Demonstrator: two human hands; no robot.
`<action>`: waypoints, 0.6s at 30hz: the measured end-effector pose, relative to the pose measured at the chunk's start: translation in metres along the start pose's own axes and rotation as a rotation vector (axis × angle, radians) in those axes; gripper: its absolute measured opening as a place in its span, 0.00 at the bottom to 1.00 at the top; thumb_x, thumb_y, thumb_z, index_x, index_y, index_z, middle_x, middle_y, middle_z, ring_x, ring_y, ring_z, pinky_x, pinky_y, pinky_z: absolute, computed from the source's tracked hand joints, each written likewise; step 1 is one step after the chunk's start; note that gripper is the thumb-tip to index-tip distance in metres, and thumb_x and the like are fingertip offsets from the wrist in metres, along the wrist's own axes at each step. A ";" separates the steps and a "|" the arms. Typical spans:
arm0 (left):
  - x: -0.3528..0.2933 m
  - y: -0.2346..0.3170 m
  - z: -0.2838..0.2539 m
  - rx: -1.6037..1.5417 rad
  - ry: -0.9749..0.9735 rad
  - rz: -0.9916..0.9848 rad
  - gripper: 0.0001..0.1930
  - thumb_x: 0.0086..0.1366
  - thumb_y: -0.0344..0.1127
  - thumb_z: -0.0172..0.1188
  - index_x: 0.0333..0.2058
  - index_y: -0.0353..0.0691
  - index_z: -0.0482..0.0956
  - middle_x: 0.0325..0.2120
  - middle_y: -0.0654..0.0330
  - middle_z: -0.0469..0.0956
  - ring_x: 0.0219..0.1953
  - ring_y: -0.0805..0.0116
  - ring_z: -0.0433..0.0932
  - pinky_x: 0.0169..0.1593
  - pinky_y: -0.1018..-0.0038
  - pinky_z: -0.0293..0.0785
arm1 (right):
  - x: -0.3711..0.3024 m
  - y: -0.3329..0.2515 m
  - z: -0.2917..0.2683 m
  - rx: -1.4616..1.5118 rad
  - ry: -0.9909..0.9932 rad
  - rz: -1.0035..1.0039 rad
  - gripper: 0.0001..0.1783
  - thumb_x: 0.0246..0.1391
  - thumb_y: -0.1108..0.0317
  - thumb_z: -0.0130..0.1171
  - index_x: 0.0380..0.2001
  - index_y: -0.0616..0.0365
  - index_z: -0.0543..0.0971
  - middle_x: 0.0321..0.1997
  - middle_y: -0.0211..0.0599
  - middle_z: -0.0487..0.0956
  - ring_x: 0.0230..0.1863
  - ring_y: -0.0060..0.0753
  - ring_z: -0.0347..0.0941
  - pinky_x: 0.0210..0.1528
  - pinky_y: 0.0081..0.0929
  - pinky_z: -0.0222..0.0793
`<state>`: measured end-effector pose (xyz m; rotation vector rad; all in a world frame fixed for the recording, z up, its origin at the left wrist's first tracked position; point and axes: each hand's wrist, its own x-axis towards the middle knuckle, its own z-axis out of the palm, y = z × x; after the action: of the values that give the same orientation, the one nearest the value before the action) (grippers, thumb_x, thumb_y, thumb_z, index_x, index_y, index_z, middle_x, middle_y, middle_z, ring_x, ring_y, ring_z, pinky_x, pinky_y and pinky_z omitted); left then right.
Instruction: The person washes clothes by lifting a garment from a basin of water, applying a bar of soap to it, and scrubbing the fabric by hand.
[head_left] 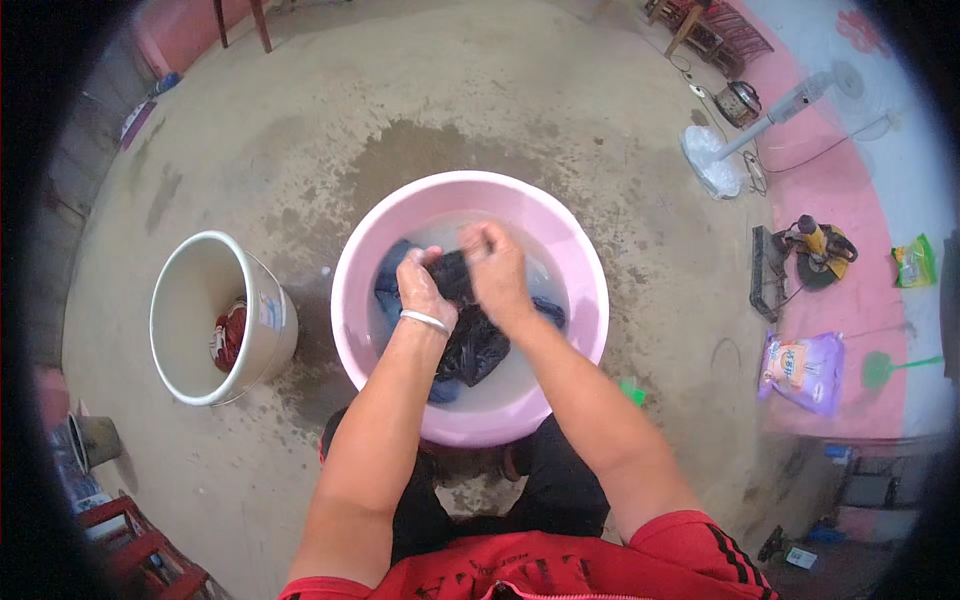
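Over a round pink basin (588, 270) of cloudy water, both my hands are closed on a wet black garment (472, 345). My left hand (424, 286), with a white band round the wrist, grips it on the left. A little blurred, my right hand (495, 268) holds the cloth right beside it. The garment hangs down from my hands into the basin, its lower part bunched in the water. Blue cloth (392, 272), like denim, lies partly under water around it. My forearms and the black garment hide some of the basin's contents.
To the left stands a white bucket (272, 315) with a red cloth (230, 335) inside. Wet patches darken the concrete floor. Along the right wall are a fan (765, 125), a pot (738, 103), a yellow-and-black cutting machine (820, 245) and a purple package (803, 372).
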<state>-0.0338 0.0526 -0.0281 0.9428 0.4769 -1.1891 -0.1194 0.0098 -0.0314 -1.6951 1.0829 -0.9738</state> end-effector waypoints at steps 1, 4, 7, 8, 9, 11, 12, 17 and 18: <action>0.018 0.000 -0.018 -0.063 -0.160 0.136 0.15 0.60 0.48 0.46 0.27 0.43 0.70 0.25 0.60 0.72 0.31 0.65 0.73 0.35 0.67 0.70 | -0.015 -0.017 0.011 -0.019 -0.089 -0.318 0.09 0.54 0.65 0.56 0.32 0.60 0.78 0.30 0.43 0.77 0.32 0.40 0.75 0.36 0.35 0.70; 0.011 -0.011 -0.011 0.088 -0.412 0.095 0.12 0.64 0.44 0.46 0.27 0.44 0.71 0.24 0.60 0.73 0.30 0.63 0.73 0.36 0.67 0.71 | -0.011 -0.017 -0.001 -0.140 -0.152 -0.410 0.13 0.55 0.62 0.54 0.25 0.60 0.77 0.26 0.50 0.75 0.28 0.50 0.74 0.30 0.39 0.70; -0.009 -0.044 0.006 0.011 -0.229 0.024 0.09 0.63 0.39 0.49 0.30 0.42 0.73 0.27 0.59 0.75 0.30 0.62 0.75 0.38 0.65 0.72 | 0.027 -0.004 -0.016 -0.388 -0.007 -0.030 0.24 0.54 0.56 0.54 0.10 0.60 0.74 0.14 0.54 0.72 0.19 0.58 0.70 0.24 0.44 0.67; 0.004 -0.045 0.000 0.011 -0.226 0.017 0.09 0.63 0.39 0.49 0.30 0.42 0.73 0.27 0.59 0.75 0.30 0.62 0.75 0.38 0.65 0.72 | 0.020 0.002 -0.011 -0.392 -0.008 -0.024 0.24 0.54 0.56 0.54 0.10 0.60 0.74 0.14 0.54 0.72 0.19 0.58 0.70 0.24 0.44 0.67; 0.028 -0.044 -0.013 -0.035 -0.263 -0.020 0.09 0.63 0.39 0.49 0.31 0.41 0.74 0.28 0.59 0.75 0.31 0.62 0.75 0.38 0.66 0.72 | 0.005 0.008 -0.001 -0.286 -0.039 -0.128 0.22 0.53 0.57 0.55 0.12 0.60 0.75 0.15 0.54 0.72 0.20 0.58 0.70 0.24 0.45 0.67; 0.040 -0.019 -0.045 -0.178 -0.821 -0.112 0.11 0.63 0.41 0.48 0.35 0.40 0.74 0.28 0.59 0.76 0.31 0.62 0.75 0.38 0.67 0.73 | -0.020 -0.007 0.013 -0.110 -0.137 -0.410 0.16 0.50 0.60 0.55 0.16 0.60 0.76 0.18 0.56 0.73 0.23 0.60 0.71 0.25 0.47 0.67; 0.045 -0.014 -0.038 -0.086 -0.831 -0.137 0.13 0.64 0.46 0.48 0.27 0.46 0.73 0.20 0.65 0.74 0.27 0.67 0.76 0.35 0.67 0.74 | -0.017 -0.006 0.012 -0.103 -0.147 -0.411 0.16 0.50 0.60 0.55 0.16 0.60 0.76 0.18 0.56 0.73 0.23 0.60 0.71 0.25 0.47 0.67; 0.026 -0.060 -0.009 0.102 -0.257 0.025 0.11 0.65 0.42 0.45 0.32 0.44 0.73 0.29 0.58 0.72 0.32 0.65 0.71 0.37 0.64 0.70 | 0.027 0.034 -0.020 -0.421 -0.152 0.122 0.11 0.50 0.63 0.54 0.20 0.57 0.76 0.22 0.55 0.74 0.30 0.58 0.74 0.33 0.46 0.69; 0.031 -0.058 -0.011 0.106 -0.259 0.022 0.11 0.65 0.42 0.45 0.32 0.44 0.73 0.29 0.58 0.72 0.32 0.65 0.71 0.37 0.64 0.70 | 0.020 0.036 -0.015 -0.421 -0.147 0.125 0.11 0.50 0.63 0.54 0.20 0.57 0.76 0.22 0.55 0.74 0.30 0.58 0.74 0.33 0.46 0.69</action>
<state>-0.0761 0.0400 -0.0782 0.8660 0.1978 -1.3053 -0.1356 -0.0217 -0.0578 -1.9693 1.3439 -0.5558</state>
